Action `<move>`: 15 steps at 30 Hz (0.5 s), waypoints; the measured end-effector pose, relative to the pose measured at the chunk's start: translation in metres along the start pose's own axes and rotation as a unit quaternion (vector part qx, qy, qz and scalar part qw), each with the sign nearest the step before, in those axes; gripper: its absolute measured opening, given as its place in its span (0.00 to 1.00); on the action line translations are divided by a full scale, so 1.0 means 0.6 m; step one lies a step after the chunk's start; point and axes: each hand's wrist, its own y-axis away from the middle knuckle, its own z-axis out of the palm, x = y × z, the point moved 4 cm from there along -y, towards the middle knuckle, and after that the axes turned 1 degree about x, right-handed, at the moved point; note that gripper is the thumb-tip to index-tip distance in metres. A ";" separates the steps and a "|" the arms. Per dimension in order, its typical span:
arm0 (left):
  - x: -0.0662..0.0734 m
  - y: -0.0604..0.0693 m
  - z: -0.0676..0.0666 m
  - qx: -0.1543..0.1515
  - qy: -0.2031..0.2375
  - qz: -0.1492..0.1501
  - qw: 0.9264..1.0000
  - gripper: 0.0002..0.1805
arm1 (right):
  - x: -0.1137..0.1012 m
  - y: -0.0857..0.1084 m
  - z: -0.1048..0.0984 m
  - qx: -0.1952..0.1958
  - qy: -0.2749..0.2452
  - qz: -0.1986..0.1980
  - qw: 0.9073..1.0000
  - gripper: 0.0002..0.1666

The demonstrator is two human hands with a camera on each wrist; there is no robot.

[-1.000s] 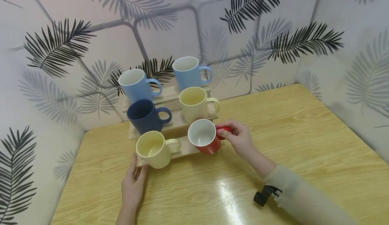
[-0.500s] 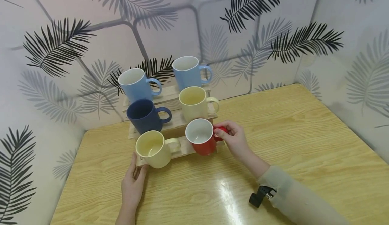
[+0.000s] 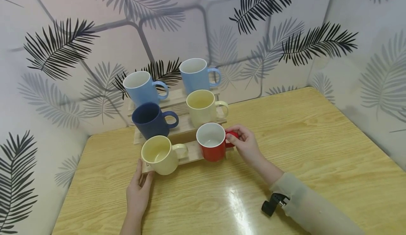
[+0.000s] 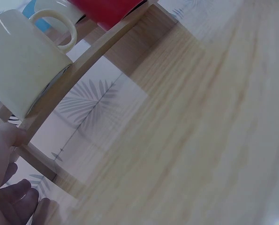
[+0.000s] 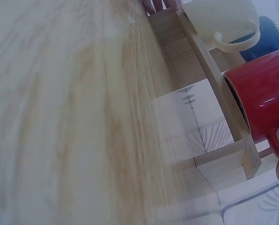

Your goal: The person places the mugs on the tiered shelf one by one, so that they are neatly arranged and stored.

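A red mug (image 3: 213, 152) with a white inside stands upright at the right end of the lowest tier of a wooden rack (image 3: 190, 154). My right hand (image 3: 248, 145) pinches its handle (image 5: 276, 143) between thumb and fingers. At the rack's left end, my left hand (image 3: 138, 192) grips the lowest board, with the thumb (image 4: 8, 135) against the board's end and the fingers curled below it. Just beside that hand, a pale yellow mug (image 3: 161, 159) sits on the same tier, handle to the right.
Behind, the middle tier bears a dark blue mug (image 3: 150, 124) and another pale yellow mug (image 3: 203, 113). Two light blue mugs, one on the left (image 3: 141, 90) and one on the right (image 3: 196, 78), fill the top tier. The wood-grain table (image 3: 301, 133) meets a leaf-patterned wall (image 3: 269, 59).
The red mug has shifted slightly left, then slightly back right, and now stands straighter on the lowest tier. My right hand moved with its handle; the left hand has stayed put.
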 end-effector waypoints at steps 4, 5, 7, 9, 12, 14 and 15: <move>-0.001 -0.001 0.001 0.002 0.009 0.004 1.000 0.35 | 0.000 -0.001 -0.002 0.002 0.026 0.006 1.000 0.15; -0.001 -0.002 0.001 0.002 0.010 0.003 1.000 0.35 | -0.001 -0.001 -0.002 0.001 0.033 0.007 0.999 0.16; -0.001 -0.001 0.000 0.001 0.008 0.001 1.000 0.35 | -0.002 -0.001 -0.002 -0.001 0.046 0.010 0.999 0.17; -0.002 -0.001 -0.001 0.002 0.006 -0.001 1.000 0.35 | -0.004 -0.001 -0.001 -0.003 0.054 0.015 0.998 0.16; -0.002 -0.002 -0.001 0.000 0.004 0.001 1.000 0.35 | -0.005 0.002 -0.002 -0.004 0.065 0.027 0.997 0.14; -0.004 -0.003 0.000 -0.001 0.005 0.002 1.000 0.35 | -0.006 0.003 -0.003 -0.006 0.069 0.035 0.997 0.14; -0.004 -0.003 0.000 -0.001 0.003 0.002 1.000 0.35 | -0.006 0.004 -0.004 -0.006 0.073 0.038 0.997 0.14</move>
